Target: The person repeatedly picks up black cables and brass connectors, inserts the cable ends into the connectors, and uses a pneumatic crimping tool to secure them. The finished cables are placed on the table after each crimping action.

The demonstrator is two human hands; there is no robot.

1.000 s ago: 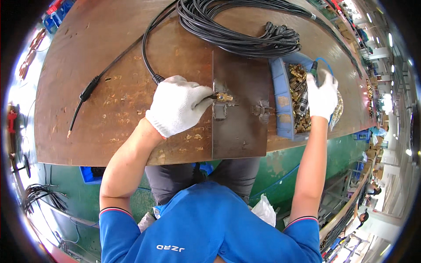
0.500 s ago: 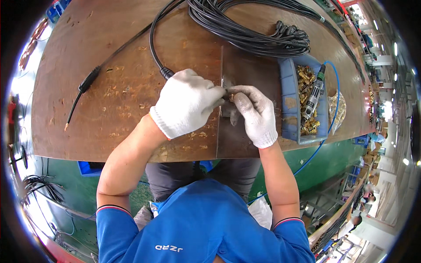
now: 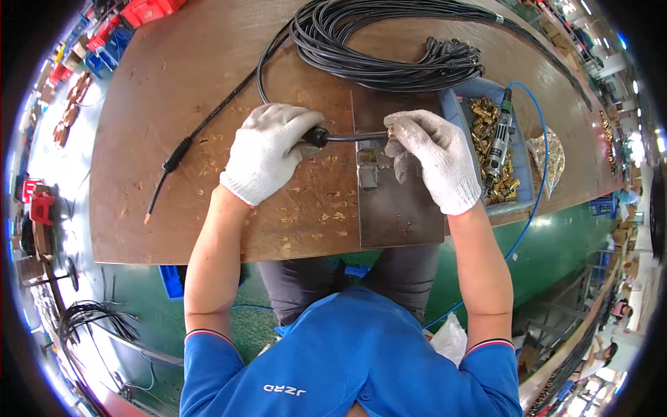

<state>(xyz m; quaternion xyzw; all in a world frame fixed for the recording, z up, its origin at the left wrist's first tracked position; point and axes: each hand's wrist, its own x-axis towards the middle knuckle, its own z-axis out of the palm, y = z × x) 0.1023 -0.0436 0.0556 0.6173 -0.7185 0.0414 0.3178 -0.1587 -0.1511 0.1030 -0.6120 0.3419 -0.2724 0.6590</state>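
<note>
My left hand (image 3: 272, 147), in a white work glove, is closed around the black sleeve (image 3: 317, 136) of a black cable. From that sleeve a short stretch of the cable (image 3: 356, 137) runs straight right to my right hand (image 3: 434, 154), gloved too. The right thumb and fingers pinch the cable's end, where a small copper-coloured bit shows; most of it is hidden by the fingers. Below the held cable, a small metal fixture (image 3: 369, 175) sits on a dark metal plate (image 3: 403, 219).
At right stands a blue bin (image 3: 455, 115) of brass fittings (image 3: 511, 189), with a pneumatic tool (image 3: 498, 144) lying across it and a blue hose (image 3: 544, 149) trailing off. Behind lies a coil of black cable (image 3: 333, 59). Another cable end with a black sleeve (image 3: 177, 154) rests at left.
My hands have moved apart, and a straight length of cable now shows between them. The right hand has gone right of the fixture, and the whole view has shifted slightly.
</note>
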